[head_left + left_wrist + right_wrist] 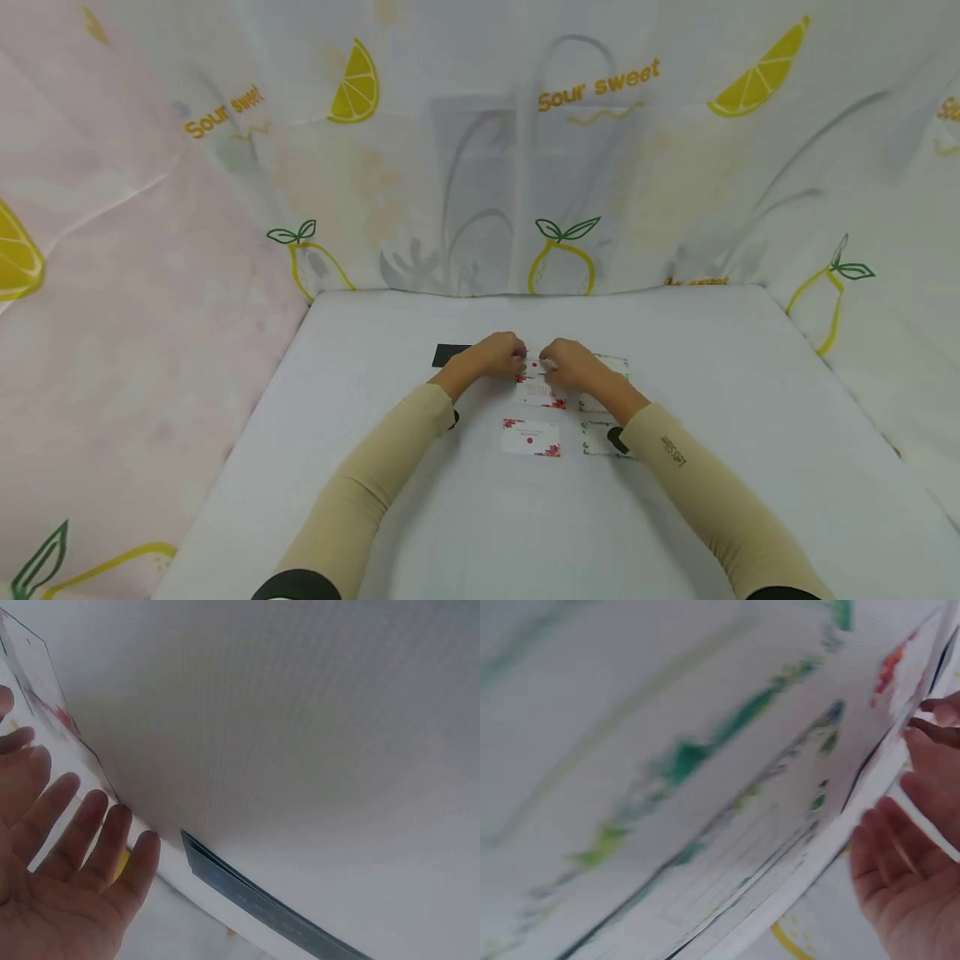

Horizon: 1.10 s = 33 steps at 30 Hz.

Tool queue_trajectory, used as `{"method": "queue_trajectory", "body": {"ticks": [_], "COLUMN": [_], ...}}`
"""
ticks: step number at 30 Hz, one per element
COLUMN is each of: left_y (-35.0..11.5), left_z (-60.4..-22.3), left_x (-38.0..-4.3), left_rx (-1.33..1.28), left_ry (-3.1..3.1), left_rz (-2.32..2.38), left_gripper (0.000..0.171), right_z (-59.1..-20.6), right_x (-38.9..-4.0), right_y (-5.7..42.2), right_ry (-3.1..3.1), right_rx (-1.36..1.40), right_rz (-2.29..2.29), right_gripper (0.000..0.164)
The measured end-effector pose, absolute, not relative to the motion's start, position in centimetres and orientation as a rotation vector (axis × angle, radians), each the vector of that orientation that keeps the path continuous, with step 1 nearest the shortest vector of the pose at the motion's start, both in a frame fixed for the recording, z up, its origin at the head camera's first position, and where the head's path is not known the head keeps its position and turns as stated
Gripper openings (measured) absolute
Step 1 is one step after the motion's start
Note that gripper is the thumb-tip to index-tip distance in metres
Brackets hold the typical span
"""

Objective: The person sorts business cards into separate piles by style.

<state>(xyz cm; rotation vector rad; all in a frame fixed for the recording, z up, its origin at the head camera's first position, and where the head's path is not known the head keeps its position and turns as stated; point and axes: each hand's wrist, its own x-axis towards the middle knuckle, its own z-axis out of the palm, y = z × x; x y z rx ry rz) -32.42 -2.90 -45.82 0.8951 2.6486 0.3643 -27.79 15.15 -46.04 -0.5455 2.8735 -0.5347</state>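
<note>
Both hands meet over a white card with red print (534, 367) near the far middle of the table. My left hand (497, 354) pinches its left side and my right hand (573, 365) its right side. In the wrist views the other fingers of both hands spread out loosely. Just below lies a white card with red flower corners (538, 393), partly covered by the held one. Nearer to me is another red-flowered card (530, 438). Beside the left hand lies a dark card stack (450, 355), also in the left wrist view (255, 892).
Right of the red-flowered cards lie white cards with green leafy borders, one partly under the right forearm (598, 442) and others (592, 403) by the right hand. The white table (450, 533) ends at a lemon-print cloth (480, 192) behind.
</note>
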Motion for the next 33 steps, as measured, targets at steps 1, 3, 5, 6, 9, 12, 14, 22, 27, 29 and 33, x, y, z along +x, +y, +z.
{"method": "queue_trajectory", "body": {"ticks": [1,3,5,6,9,12,14,22,27,29,33], "left_y": [-3.0,-3.1,-3.3,-3.4,-3.5,-3.6,-3.9,-5.0,-5.2,-5.2,-5.1], "left_z": [-45.6,-45.4,-45.3,-45.4,-45.9,-46.2,-46.4,-46.3,-46.4,-46.2,-46.0], "left_x": [-32.4,-32.3,-32.2,-32.1,-31.6,-31.1,-30.9,-29.8,-29.1,-28.8,-28.3], "left_rx": [0.904,0.922,0.920,0.918,0.920,0.922,0.932,1.019,1.028,1.025,1.021], "left_ry": [2.648,2.656,2.659,2.657,2.643,2.657,2.703,2.790,2.752,2.737,2.716], "left_rz": [0.368,0.367,0.381,0.385,0.389,0.411,0.392,0.297,0.236,0.227,0.264], "left_gripper": [0.030,0.034,0.037,0.038,0.042,0.047,0.053,0.075,0.075,0.074,0.066], "right_z": [-45.9,-45.8,-45.8,-45.9,-46.0,-46.1,-46.1,-46.2,-46.3,-46.3,-46.6], "right_x": [-27.6,-27.2,-26.7,-26.5,-25.7,-25.0,-24.7,-23.8,-23.2,-23.0,-23.0], "right_y": [15.3,15.7,16.1,16.2,16.6,16.9,17.1,17.8,18.0,18.0,17.8], "right_ry": [2.877,2.877,2.863,2.851,2.824,2.853,2.904,3.008,2.953,2.942,2.932], "right_rx": [-0.552,-0.542,-0.530,-0.525,-0.515,-0.509,-0.515,-0.551,-0.518,-0.520,-0.563], "right_rz": [-0.563,-0.598,-0.618,-0.619,-0.631,-0.636,-0.599,-0.514,-0.572,-0.588,-0.608], "right_gripper": [0.033,0.035,0.036,0.038,0.042,0.050,0.061,0.081,0.082,0.080,0.072]}}
